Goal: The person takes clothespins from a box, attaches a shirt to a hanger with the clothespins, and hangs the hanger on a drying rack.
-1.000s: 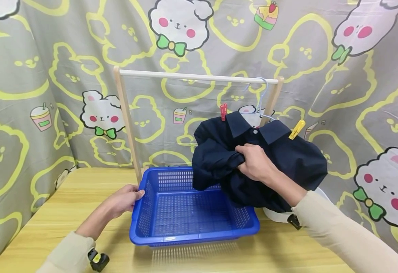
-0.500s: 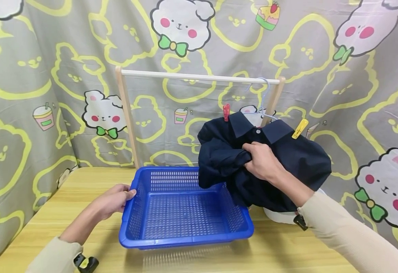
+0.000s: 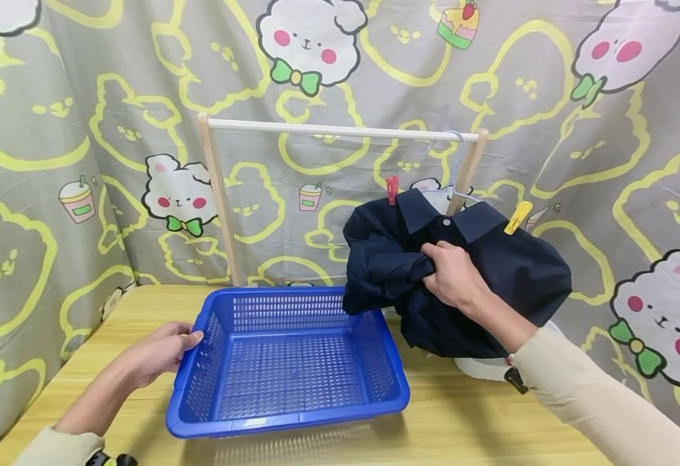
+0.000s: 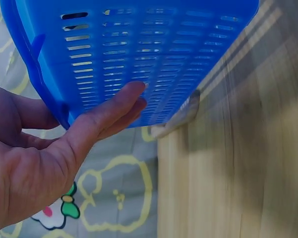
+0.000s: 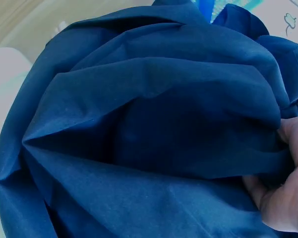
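Observation:
A blue plastic basket (image 3: pixel 287 421) with slotted walls is held by its left rim in my left hand (image 3: pixel 162 353). The left wrist view shows the thumb at the rim and fingers (image 4: pixel 119 106) against the outer wall of the basket (image 4: pixel 153 54). My right hand (image 3: pixel 453 275) grips bunched cloth of a dark navy collared shirt (image 3: pixel 509 278). In the right wrist view, folds of the shirt (image 5: pixel 139 99) fill most of the frame. The shirt hangs from a light blue hanger (image 3: pixel 453 171); a red clothespin (image 3: pixel 393 189) and a yellow clothespin (image 3: pixel 517 217) sit at its shoulders.
A rack with a white bar (image 3: pixel 328 129) and wooden posts (image 3: pixel 219 200) stands behind the basket, on a wooden table (image 3: pixel 445 427). Something white (image 3: pixel 480 369) lies partly hidden below the shirt. A patterned curtain (image 3: pixel 113 97) hangs at the back.
My left hand has drawn the basket left and slightly toward me, out from under most of the shirt. The right hand keeps its grip on the shirt, shifted slightly right.

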